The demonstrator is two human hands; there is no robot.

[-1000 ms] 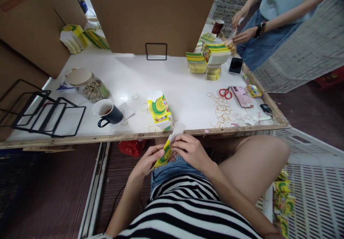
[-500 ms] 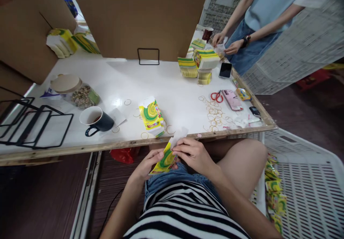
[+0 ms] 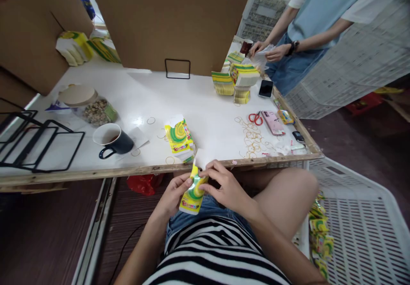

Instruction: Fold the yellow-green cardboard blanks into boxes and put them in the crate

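Above my lap, just off the table's front edge, a yellow and green printed packet is held between both hands. My left hand pinches its left side, thumb on the printed face. My right hand grips its right upper part with curled fingers. A narrow white tip sticks up at the packet's top. Just beyond, on the white table, lies a stack of similar yellow-green packets. Rubber bands lie loose on the right side of the table.
A dark mug, a jar and a black wire rack stand left. Red scissors and a pink phone lie right. A person handles clear plastic beyond. A white crate sits lower right.
The packet has turned more upright and its printed face now shows toward me. Its white top looks narrower. My right hand has shifted slightly left along it. The other person's hands have moved slightly.
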